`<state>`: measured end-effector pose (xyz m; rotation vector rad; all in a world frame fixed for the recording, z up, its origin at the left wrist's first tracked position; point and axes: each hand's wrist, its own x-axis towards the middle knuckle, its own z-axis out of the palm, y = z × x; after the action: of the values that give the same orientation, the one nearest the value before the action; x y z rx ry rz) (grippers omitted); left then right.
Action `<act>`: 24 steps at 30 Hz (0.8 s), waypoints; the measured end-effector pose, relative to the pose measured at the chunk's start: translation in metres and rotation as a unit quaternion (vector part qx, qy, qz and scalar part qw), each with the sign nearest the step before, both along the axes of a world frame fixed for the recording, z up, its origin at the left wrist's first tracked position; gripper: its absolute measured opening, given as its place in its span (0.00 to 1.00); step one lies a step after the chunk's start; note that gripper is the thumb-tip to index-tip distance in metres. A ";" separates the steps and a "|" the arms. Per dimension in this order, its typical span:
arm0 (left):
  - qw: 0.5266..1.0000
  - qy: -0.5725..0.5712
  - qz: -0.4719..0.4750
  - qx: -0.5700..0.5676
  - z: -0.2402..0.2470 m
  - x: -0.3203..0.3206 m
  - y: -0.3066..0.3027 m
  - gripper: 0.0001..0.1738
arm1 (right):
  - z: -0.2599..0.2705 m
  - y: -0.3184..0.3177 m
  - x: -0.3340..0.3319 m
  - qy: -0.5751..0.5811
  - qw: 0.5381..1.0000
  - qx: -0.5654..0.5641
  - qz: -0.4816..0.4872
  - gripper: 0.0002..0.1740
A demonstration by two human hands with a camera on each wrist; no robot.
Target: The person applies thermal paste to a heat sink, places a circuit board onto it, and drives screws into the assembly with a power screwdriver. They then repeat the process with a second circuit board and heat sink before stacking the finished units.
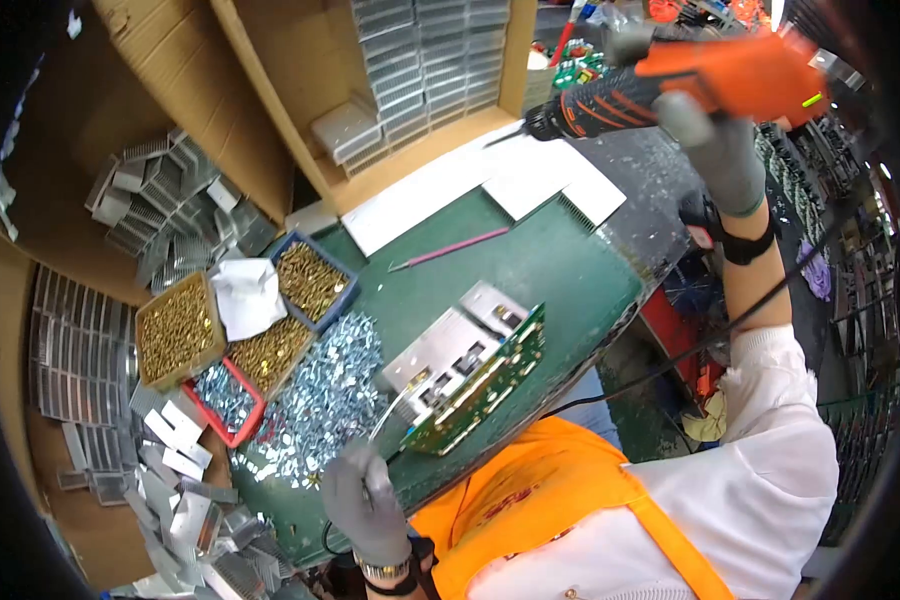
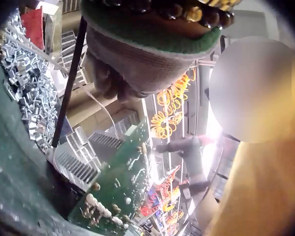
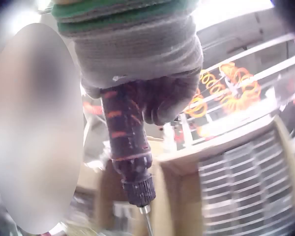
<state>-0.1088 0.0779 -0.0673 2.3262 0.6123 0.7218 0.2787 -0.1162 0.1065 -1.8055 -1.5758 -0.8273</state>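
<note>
My right hand (image 1: 715, 150), in a grey glove, grips an orange and black electric screwdriver (image 1: 620, 100), raised at the right with its bit pointing left. In the right wrist view, the fingers wrap round its dark body (image 3: 128, 128). My gloved left hand (image 1: 365, 505) is low at the bench's front edge, fingers bent, beside a heap of shiny metal clips (image 1: 335, 385). I cannot tell whether it holds anything. Just beyond it a green circuit board (image 1: 480, 385) stands tilted against a silver heat sink (image 1: 445, 350), and a white wire (image 1: 385, 415) runs from there toward the left hand.
Trays of brass-coloured screws (image 1: 175, 330) and a red tray of clips (image 1: 232, 400) stand at the left. Cardboard boxes (image 1: 180, 90) with stacked heat sinks surround the bench. A pink-handled tool (image 1: 450, 250) lies on the green mat. A black cable (image 1: 670, 355) crosses the bench's right edge.
</note>
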 end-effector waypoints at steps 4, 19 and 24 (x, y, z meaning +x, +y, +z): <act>0.938 0.007 0.036 -0.346 0.004 0.003 -0.042 0.19 | -0.055 -0.081 0.056 0.494 0.868 -0.018 0.043 0.20; 0.850 -0.118 -0.016 -0.513 0.019 0.053 -0.090 0.28 | -0.170 -0.138 0.012 0.301 0.941 -0.105 -0.111 0.25; 0.818 -0.115 -0.027 -0.563 0.009 0.056 -0.113 0.29 | -0.199 -0.086 -0.119 0.489 0.857 -0.152 0.054 0.41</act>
<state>-0.0530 -0.0347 -0.0588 1.1248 0.6139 0.4015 0.1602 -0.2023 -0.0921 -1.8427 -1.0992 0.4216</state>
